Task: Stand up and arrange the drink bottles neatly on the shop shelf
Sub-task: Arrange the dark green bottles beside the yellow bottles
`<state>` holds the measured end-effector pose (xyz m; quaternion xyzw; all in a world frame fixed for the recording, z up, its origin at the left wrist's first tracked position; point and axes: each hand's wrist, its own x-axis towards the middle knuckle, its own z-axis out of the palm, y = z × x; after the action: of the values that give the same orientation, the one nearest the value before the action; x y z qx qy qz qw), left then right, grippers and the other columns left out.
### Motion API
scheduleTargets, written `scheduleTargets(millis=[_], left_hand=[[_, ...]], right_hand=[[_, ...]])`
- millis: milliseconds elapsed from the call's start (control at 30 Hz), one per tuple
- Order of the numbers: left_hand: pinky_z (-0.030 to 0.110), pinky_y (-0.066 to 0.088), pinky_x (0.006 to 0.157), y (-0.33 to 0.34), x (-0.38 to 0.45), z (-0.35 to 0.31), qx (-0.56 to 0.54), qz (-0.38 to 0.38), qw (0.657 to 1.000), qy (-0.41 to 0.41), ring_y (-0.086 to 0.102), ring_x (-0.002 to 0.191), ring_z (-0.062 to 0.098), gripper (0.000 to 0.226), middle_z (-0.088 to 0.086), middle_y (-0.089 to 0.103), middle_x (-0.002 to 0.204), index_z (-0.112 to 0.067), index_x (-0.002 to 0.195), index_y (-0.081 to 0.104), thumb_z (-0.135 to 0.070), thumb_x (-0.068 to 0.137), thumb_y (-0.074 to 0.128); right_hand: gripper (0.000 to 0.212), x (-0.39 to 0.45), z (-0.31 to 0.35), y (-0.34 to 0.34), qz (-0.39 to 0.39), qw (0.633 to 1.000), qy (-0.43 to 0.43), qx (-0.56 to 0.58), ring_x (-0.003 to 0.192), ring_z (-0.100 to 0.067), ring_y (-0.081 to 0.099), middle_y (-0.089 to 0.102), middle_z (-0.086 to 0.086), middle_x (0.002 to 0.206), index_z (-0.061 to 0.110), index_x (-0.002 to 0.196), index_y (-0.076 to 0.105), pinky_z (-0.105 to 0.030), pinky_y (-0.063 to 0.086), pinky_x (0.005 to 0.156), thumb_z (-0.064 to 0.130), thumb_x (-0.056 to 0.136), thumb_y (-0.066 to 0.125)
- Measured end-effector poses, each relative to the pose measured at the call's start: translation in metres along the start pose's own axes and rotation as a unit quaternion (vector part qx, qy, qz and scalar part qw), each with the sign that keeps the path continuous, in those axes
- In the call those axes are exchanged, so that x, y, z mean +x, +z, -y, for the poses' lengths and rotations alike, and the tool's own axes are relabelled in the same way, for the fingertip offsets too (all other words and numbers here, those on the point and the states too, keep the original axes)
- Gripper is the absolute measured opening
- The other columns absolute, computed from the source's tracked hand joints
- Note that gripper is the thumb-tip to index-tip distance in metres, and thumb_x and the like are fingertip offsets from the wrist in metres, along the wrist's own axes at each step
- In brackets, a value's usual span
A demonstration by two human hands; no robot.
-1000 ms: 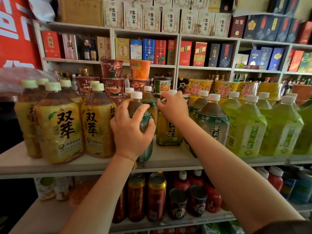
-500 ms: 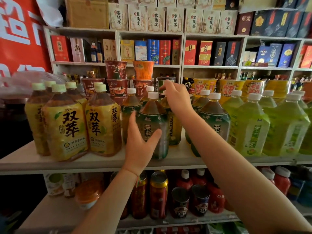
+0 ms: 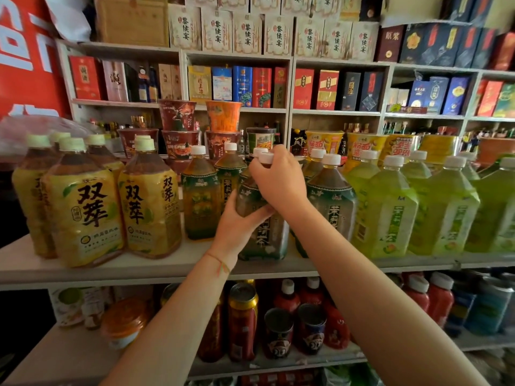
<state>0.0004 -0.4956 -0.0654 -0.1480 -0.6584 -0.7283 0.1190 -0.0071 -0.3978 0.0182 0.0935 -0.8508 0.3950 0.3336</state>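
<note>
While the dark-green jasmine tea bottle stands at the front edge of the shelf, I have both grips closed on it: left hand around its body, right hand at its neck. Yellow-labelled tea bottles stand well to its left, light-green tea bottles to its right.

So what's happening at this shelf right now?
A person is tidying tea bottles on a shop shelf. Both hands are on one dark-green-labelled bottle at the front edge: the left hand grips its body, the right hand holds its neck. It stands upright between similar bottles, yellow ones left, green ones right.
</note>
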Motion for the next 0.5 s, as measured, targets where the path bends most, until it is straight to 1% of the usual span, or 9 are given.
scheduleTargets(millis=[67, 167, 200, 233, 300, 333, 400, 467, 500], left_hand=[[0.012, 0.055, 0.074, 0.001, 0.002, 0.003, -0.010, 0.003, 1.000, -0.002, 0.068, 0.100, -0.003, 0.069, -0.007, 0.071, 0.119, -0.020, 0.139, 0.053, -0.023, 0.078, 0.084], [0.027, 0.054, 0.095, 0.003, 0.001, 0.006, 0.007, -0.007, 1.000, -0.008, 0.064, 0.113, 0.001, 0.092, -0.010, 0.068, 0.126, -0.024, 0.146, 0.046, -0.040, 0.067, 0.091], [0.026, 0.053, 0.094, 0.005, 0.002, 0.007, 0.005, -0.009, 1.000, -0.005, 0.064, 0.113, 0.000, 0.092, -0.010, 0.068, 0.126, -0.023, 0.145, 0.045, -0.039, 0.067, 0.091], [0.020, 0.053, 0.089, 0.008, 0.001, 0.007, 0.002, -0.013, 1.000, 0.004, 0.064, 0.108, -0.005, 0.084, -0.011, 0.068, 0.123, -0.022, 0.143, 0.046, -0.031, 0.072, 0.089], [0.007, 0.051, 0.072, 0.014, -0.001, 0.003, -0.017, -0.025, 0.999, 0.020, 0.063, 0.092, -0.018, 0.066, -0.014, 0.064, 0.116, -0.024, 0.135, 0.045, -0.012, 0.081, 0.081], [0.006, 0.050, 0.069, 0.016, -0.003, 0.001, -0.017, -0.027, 0.999, 0.024, 0.062, 0.089, -0.019, 0.065, -0.014, 0.063, 0.116, -0.024, 0.135, 0.043, -0.008, 0.083, 0.079], [0.012, 0.054, 0.076, 0.016, -0.005, 0.001, -0.017, -0.019, 0.999, 0.021, 0.064, 0.099, -0.011, 0.069, -0.006, 0.063, 0.123, -0.019, 0.143, 0.042, -0.011, 0.085, 0.078], [0.029, 0.055, 0.091, 0.007, -0.010, -0.002, 0.035, -0.023, 0.999, 0.013, 0.062, 0.115, 0.006, 0.060, 0.001, 0.065, 0.124, -0.017, 0.142, 0.048, -0.034, 0.089, 0.071], [0.034, 0.052, 0.092, -0.001, -0.015, -0.003, 0.077, -0.046, 0.995, 0.049, 0.062, 0.115, 0.011, 0.046, 0.004, 0.067, 0.118, -0.018, 0.132, 0.057, -0.043, 0.095, 0.061]], right_hand=[[0.028, 0.000, 0.000, 0.001, -0.004, 1.000, 0.001, -0.009, 0.075, -0.013, 0.049, 0.052, 0.002, 0.092, 0.013, 0.104, 0.049, -0.029, 0.038, 0.059, 0.040, 0.097, 0.052], [0.027, -0.001, -0.002, 0.003, -0.013, 1.000, 0.003, -0.022, 0.076, -0.015, 0.053, 0.054, 0.001, 0.090, 0.014, 0.103, 0.048, -0.030, 0.042, 0.059, 0.039, 0.097, 0.051], [0.027, -0.002, -0.002, 0.003, -0.016, 1.000, 0.003, -0.025, 0.074, -0.015, 0.053, 0.054, 0.002, 0.088, 0.013, 0.104, 0.048, -0.029, 0.041, 0.057, 0.039, 0.098, 0.051], [0.027, -0.002, -0.003, 0.002, -0.019, 0.999, 0.004, -0.029, 0.072, -0.014, 0.052, 0.053, 0.002, 0.086, 0.013, 0.104, 0.047, -0.028, 0.040, 0.054, 0.039, 0.099, 0.051], [0.026, -0.004, -0.002, 0.002, -0.026, 0.999, 0.005, -0.039, 0.072, -0.016, 0.054, 0.052, 0.003, 0.085, 0.013, 0.104, 0.045, -0.029, 0.041, 0.054, 0.038, 0.099, 0.051], [0.025, -0.005, -0.001, 0.003, -0.036, 0.998, 0.002, -0.049, 0.077, -0.018, 0.055, 0.051, 0.003, 0.088, 0.013, 0.105, 0.044, -0.030, 0.045, 0.059, 0.036, 0.098, 0.052], [0.026, -0.009, 0.003, 0.009, -0.086, 0.991, -0.040, -0.095, 0.093, -0.023, 0.054, 0.050, -0.002, 0.101, 0.009, 0.111, 0.046, -0.037, 0.049, 0.081, 0.027, 0.094, 0.055], [0.032, -0.015, 0.009, 0.017, -0.157, 0.975, -0.118, -0.107, 0.106, -0.029, 0.051, 0.052, -0.012, 0.113, 0.004, 0.116, 0.050, -0.042, 0.044, 0.098, 0.016, 0.087, 0.058], [0.034, -0.017, 0.014, 0.022, -0.185, 0.965, -0.160, -0.091, 0.110, -0.031, 0.050, 0.053, -0.015, 0.116, 0.002, 0.116, 0.052, -0.043, 0.042, 0.102, 0.013, 0.084, 0.059]])
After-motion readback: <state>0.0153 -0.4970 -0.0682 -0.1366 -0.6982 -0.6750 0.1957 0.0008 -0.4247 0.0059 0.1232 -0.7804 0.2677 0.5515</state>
